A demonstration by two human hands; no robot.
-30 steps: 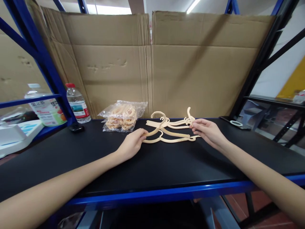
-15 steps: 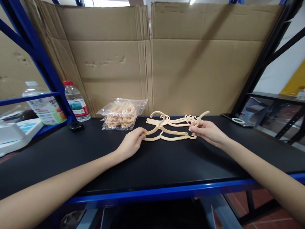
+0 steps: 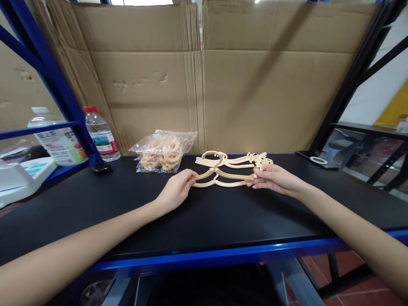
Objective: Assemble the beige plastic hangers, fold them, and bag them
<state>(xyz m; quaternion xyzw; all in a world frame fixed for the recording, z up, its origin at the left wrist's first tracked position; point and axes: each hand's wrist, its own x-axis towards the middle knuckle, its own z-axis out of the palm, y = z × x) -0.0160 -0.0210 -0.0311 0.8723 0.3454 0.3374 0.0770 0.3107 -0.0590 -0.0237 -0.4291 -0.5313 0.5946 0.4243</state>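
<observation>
A beige clothes hanger (image 3: pixel 234 175) lies in front of me on the black tabletop, its hook curving upward. My left hand (image 3: pixel 176 190) is closed on the hanger's left end, thumb and fingers pinching the arm. At the right end my right hand (image 3: pixel 274 179) is closed, fingertips around the arm's tip. A small beige part shows at those fingertips; the fingers hide most of it. Behind the held hanger lie more beige hangers (image 3: pixel 237 162), with a cluster of small beige pieces (image 3: pixel 259 158) at their right.
A clear plastic bag of beige rings (image 3: pixel 164 153) stands left of the hangers. Farther left are a black mouse-like object (image 3: pixel 101 168), a red-capped water bottle (image 3: pixel 100 137) and a blue shelf post (image 3: pixel 60 80). A flat device with a white ring (image 3: pixel 318 160) lies back right. Cardboard (image 3: pixel 280 93) closes the back.
My right hand has moved slightly left and turned, bringing its curved beige piece to the hanger's right end. That piece no longer sticks up above the fingers. My left hand stays put.
</observation>
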